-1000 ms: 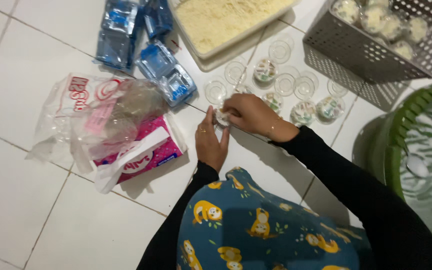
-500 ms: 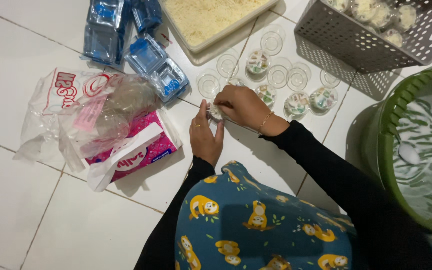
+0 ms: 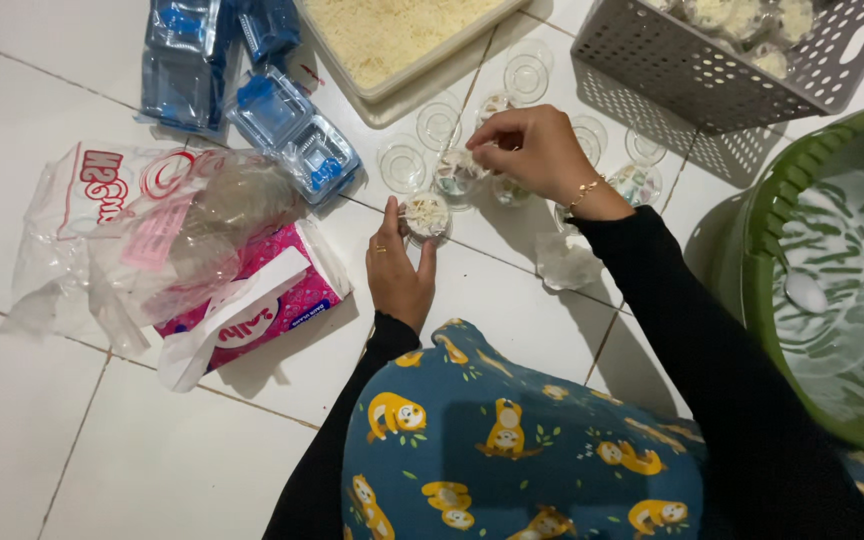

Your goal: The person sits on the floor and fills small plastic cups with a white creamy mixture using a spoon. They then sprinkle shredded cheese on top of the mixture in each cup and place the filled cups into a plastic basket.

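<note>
White tiles carry the work, w/ small clear plastic cups set out between a tub of grated cheese (image 3: 392, 35) and a grey basket (image 3: 722, 70). Left hand (image 3: 397, 270) lies on the floor; thumb and fingers are curled loosely round a filled cup (image 3: 426, 215), touching its sides but not lifting it. Right hand (image 3: 532, 150) hovers over a second cup (image 3: 457, 172) just behind the first one, fingertips pinched together; I cannot tell if a pinch of cheese is between them. Step in hand looks like topping the cups one by one. Next move prob. needs a small, steady release over the cup, then a reach to an empty cup (image 3: 402, 160) nearby. Green bucket (image 3: 752, 260) stands at right, plastic bags (image 3: 152, 230) at left, well apart from the hands.
</note>
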